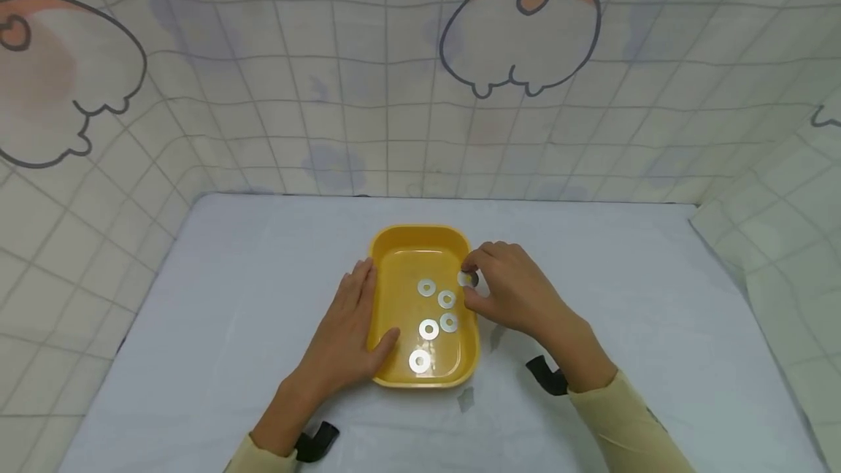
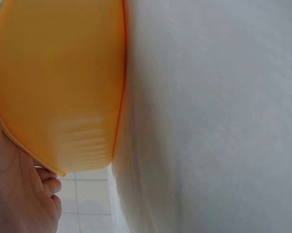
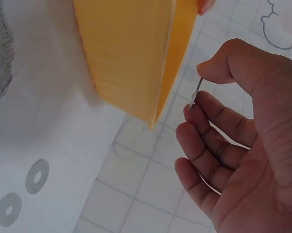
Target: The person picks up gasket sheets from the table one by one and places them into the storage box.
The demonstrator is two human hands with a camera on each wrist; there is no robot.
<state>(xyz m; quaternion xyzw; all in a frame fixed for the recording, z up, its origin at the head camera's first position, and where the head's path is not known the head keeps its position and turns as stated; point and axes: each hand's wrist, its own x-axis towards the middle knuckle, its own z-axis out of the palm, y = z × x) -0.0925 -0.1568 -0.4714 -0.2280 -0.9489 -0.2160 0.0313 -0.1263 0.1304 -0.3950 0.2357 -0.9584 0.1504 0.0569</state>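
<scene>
A yellow tray (image 1: 393,378) stands on the white table, with several flat metal washers (image 1: 428,329) lying spread over its bottom. Along its left side my left hand (image 1: 346,338) rests against the rim, fingers straight and thumb laid over the edge. In the left wrist view the outer wall of the tray (image 2: 63,87) fills the left part, beside the palm. My right hand (image 1: 515,290) pinches one washer (image 3: 196,94) between thumb and fingertips at the tray's right rim. The right wrist view shows that washer edge-on, apart from the tray wall.
Two more washers (image 3: 37,176) lie on the white tabletop (image 3: 53,121) in the right wrist view; the head view does not show them. Grey patches (image 1: 466,399) mark the cloth near the tray. A tile-patterned curtain (image 1: 407,93) rises behind and at the sides.
</scene>
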